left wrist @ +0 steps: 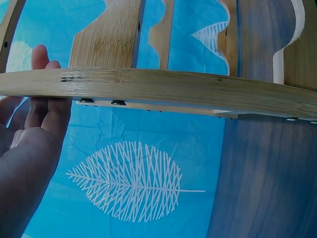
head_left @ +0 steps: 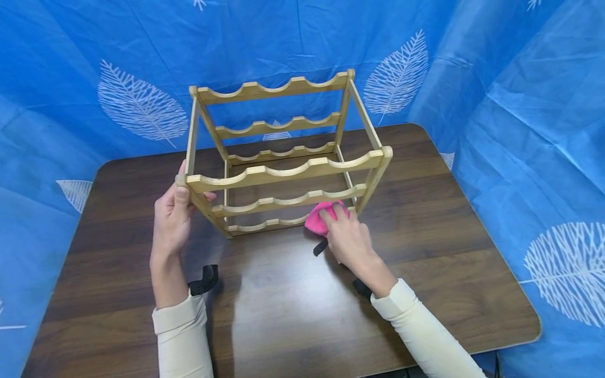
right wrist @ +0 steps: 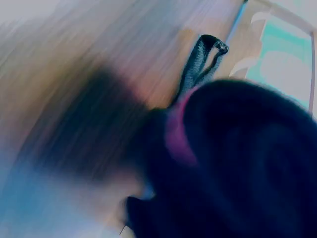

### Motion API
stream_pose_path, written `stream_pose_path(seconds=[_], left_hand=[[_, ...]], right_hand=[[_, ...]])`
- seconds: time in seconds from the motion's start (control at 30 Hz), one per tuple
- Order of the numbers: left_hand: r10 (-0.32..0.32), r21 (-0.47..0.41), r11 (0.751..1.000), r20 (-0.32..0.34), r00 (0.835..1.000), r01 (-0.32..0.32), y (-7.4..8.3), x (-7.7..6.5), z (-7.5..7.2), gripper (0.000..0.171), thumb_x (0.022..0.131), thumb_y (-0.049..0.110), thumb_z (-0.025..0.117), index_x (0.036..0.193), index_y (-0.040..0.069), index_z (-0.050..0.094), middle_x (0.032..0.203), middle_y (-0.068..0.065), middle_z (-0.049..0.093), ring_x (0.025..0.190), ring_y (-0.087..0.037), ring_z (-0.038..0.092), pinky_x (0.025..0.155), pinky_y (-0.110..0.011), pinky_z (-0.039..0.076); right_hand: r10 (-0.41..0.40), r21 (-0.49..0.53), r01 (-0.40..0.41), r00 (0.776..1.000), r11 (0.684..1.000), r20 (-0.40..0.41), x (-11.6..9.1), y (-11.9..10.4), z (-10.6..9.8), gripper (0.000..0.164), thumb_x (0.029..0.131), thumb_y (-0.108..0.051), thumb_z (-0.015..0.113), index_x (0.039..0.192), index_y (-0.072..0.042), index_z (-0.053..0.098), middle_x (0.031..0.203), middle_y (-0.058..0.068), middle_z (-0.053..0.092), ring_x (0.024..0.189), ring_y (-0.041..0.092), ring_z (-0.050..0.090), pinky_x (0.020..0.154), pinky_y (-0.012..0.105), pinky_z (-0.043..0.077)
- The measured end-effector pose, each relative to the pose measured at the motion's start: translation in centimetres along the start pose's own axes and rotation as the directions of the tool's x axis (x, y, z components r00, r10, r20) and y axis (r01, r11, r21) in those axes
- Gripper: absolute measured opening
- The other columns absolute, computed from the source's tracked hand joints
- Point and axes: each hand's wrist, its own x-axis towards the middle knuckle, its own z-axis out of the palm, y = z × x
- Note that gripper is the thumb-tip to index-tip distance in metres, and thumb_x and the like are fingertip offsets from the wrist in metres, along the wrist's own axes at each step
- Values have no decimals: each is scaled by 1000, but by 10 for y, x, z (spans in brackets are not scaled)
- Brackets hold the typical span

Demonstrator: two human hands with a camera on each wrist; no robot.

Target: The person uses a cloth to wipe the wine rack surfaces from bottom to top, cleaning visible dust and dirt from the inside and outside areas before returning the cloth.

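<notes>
A light wooden wine rack (head_left: pixel 288 169) with scalloped rails stands on the table. My left hand (head_left: pixel 172 218) grips its near left upright close to the top corner; in the left wrist view the fingers (left wrist: pixel 47 111) reach behind the wooden bar (left wrist: pixel 163 85). Low at the rack's near right side, my right hand (head_left: pixel 348 237) holds a bright pink cloth (head_left: pixel 315 223) against the bottom front rail. A short black strap (head_left: pixel 320 247) sticks out beside that hand, and it shows as a loop (right wrist: pixel 198 62) in the right wrist view, where dark blur covers most of the hand.
The dark wood-grain table (head_left: pixel 279 315) has rounded corners. Blue curtains (head_left: pixel 302 42) with white leaf prints hang behind it and along the sides. A black wrist mount (head_left: pixel 204 280) juts out from the left forearm.
</notes>
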Motion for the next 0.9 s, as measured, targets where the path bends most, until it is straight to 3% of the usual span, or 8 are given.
stream_pose_path(seconds=[0.1,0.27,0.5,0.63,0.73,0.83,0.9], left_hand=[[-4,14,1000,0,1000,4,1,0,0,42,107,28,42,143,9,52,85,-6,73,88,-15,69,80,-21,52],[2,22,1000,-1,1000,-2,1,-1,1,43,106,29,42,144,9,51,84,-5,73,85,-14,69,70,-18,50],[10,32,999,2,1000,-10,-2,0,1,43,106,29,43,143,8,52,84,-5,73,81,-14,69,56,-17,43],[10,42,999,1,1000,-10,-2,1,1,43,106,30,43,143,10,52,83,-6,73,81,-14,69,56,-17,43],[10,56,998,-4,1000,-10,-1,1,1,43,106,31,44,143,10,53,84,-4,73,65,-10,61,52,-17,38],[15,80,997,-4,1000,-14,-1,0,0,44,106,31,43,144,11,51,84,-2,73,49,-7,40,45,-21,25],[11,70,997,-3,1000,-11,0,0,0,44,106,30,43,145,12,50,84,-2,73,51,-6,44,47,-20,29]], right_hand=[[6,-10,-7,1000,1000,-30,-5,10,3,46,78,-5,71,123,-14,67,119,18,59,79,40,60,43,47,52],[-1,-24,0,998,1000,-61,-6,14,3,42,79,-5,70,120,-12,69,118,19,59,73,38,58,41,46,50],[26,-33,-27,999,999,-38,-7,12,-1,45,78,-4,71,122,-10,68,118,23,58,70,37,57,40,44,50],[31,25,-31,999,999,-7,-5,12,-3,43,77,-2,69,120,-8,67,117,23,57,71,37,57,43,45,51],[29,94,-30,999,995,13,-3,13,-4,42,76,0,69,117,-7,67,117,22,55,76,39,58,48,48,53],[11,148,-11,1000,989,1,-3,11,-5,41,74,1,68,114,-7,68,118,21,55,82,39,58,54,49,55],[-21,175,24,1000,984,-19,-2,7,-7,41,73,2,67,113,-8,69,119,19,56,84,37,59,55,47,55]])
